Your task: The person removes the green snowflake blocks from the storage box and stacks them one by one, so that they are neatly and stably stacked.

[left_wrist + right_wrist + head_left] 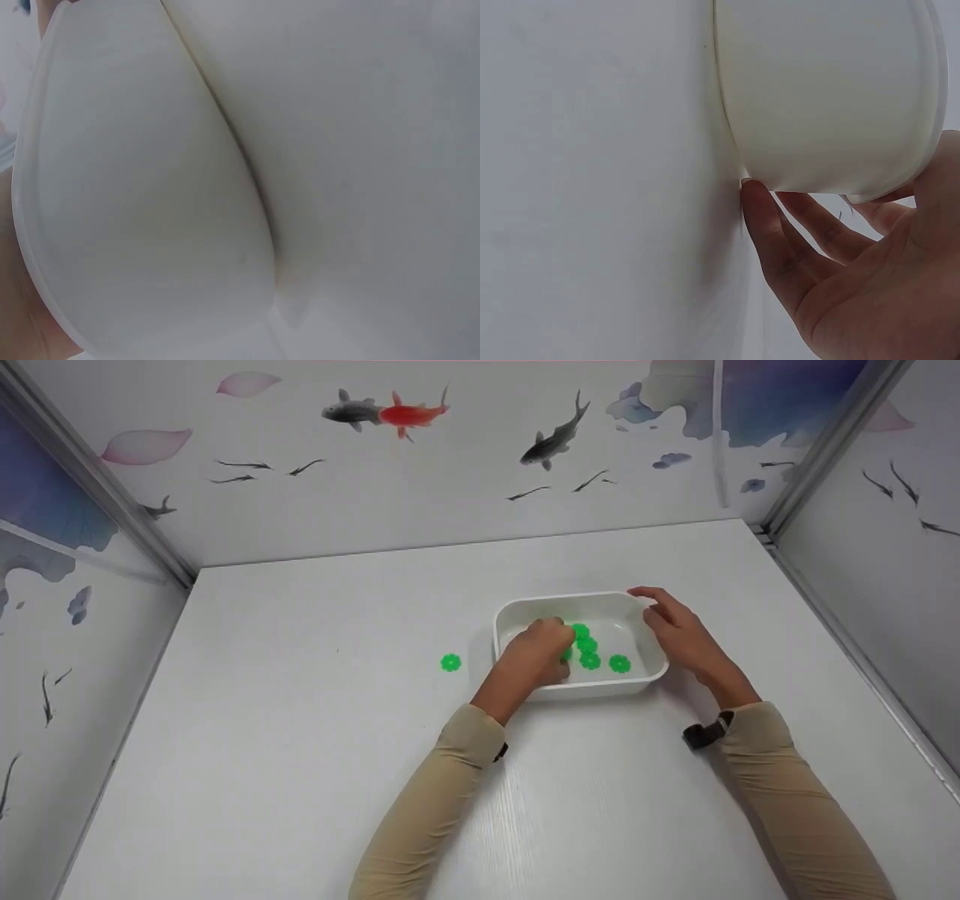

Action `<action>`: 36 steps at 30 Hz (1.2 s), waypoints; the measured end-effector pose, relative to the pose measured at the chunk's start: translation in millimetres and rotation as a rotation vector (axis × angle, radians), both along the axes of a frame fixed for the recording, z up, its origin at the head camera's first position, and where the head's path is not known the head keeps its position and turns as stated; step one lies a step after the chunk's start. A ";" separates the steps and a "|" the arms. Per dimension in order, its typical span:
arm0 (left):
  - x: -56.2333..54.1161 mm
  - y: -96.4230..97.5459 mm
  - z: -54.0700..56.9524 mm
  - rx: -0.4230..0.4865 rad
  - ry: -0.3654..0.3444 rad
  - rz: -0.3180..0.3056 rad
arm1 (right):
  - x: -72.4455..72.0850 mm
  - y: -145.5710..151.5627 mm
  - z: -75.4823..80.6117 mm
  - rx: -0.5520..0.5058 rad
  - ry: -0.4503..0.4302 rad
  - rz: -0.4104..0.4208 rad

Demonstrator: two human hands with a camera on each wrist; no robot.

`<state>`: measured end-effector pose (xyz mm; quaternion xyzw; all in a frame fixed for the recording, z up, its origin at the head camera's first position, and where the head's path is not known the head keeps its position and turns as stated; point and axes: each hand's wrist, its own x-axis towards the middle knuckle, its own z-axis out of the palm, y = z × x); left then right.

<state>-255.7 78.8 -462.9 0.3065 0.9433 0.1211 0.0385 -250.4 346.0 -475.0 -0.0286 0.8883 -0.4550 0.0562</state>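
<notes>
Head view shows a white tray [592,688] right of the frame's centre on the bench [300,735], with several green flower-shaped pieces [589,661] on its floor. The left hand [535,651] reaches inside with bent fingers; whether they grasp a piece cannot be told. The right hand [684,639] grips the tray's right end, fingers against the outer wall. A lone green piece [450,662] lies just left of the tray.

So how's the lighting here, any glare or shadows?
Head view: pale sheen on the white table, soft shadow beside the tray; left wrist view: greyish, a dark line along the tray's base; right wrist view: a soft shadow beside the right hand.
</notes>
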 end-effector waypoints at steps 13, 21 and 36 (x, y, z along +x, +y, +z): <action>5.4 -10.6 8.3 0.116 -0.007 -0.034 | -0.2 -2.9 1.8 0.012 -0.027 -0.012; 11.0 -23.3 20.6 0.162 0.021 -0.053 | 0.2 -1.7 1.3 0.028 -0.022 -0.016; 28.9 -52.4 29.5 0.189 0.180 -0.095 | -0.4 -1.6 0.9 0.024 0.005 -0.006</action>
